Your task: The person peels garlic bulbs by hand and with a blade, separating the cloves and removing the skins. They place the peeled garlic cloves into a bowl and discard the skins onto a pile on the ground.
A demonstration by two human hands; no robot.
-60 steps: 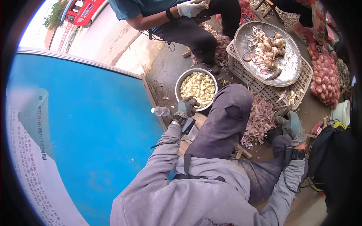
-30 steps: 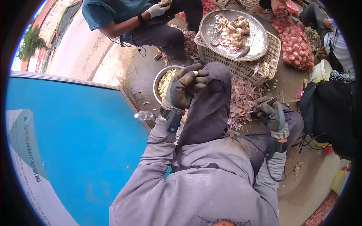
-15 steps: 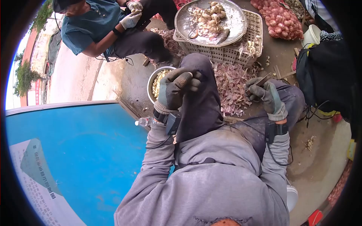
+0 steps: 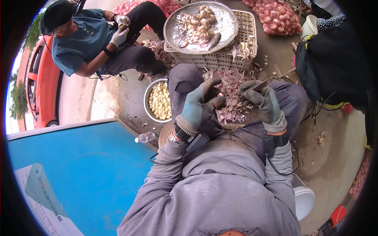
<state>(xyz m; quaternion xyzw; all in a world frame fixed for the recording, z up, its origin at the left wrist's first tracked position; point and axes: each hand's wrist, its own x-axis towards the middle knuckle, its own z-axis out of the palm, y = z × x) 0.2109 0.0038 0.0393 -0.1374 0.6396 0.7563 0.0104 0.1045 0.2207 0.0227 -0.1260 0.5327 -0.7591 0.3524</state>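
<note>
My left hand (image 4: 201, 100), in a grey-blue glove, has its thumb and fingers apart over my left thigh. A small pale piece (image 4: 220, 94) shows near its fingertips; whether it touches them is unclear. Gloved too, my right hand (image 4: 258, 100) is closed around a small knife (image 4: 263, 83), whose blade points up and right. Beyond my knees, a round metal tray (image 4: 169, 33) holds garlic bulbs (image 4: 202, 23). To the left of my left knee stands a metal bowl (image 4: 147, 103) of peeled cloves (image 4: 160, 101). Loose skins (image 4: 232, 84) lie between my legs.
A co-worker (image 4: 84, 39) in white gloves sits at upper left. The tray rests on a plastic crate (image 4: 246, 33). Net bags of garlic (image 4: 271, 17), a black bag (image 4: 334, 70), a blue board (image 4: 86, 157), a bottle (image 4: 145, 137) and a white bucket (image 4: 304, 202) are around me.
My left hand has moved right, closer to my right hand, and its fingers have spread. The view has shifted, bringing the whole clove bowl and a red vehicle into sight.
</note>
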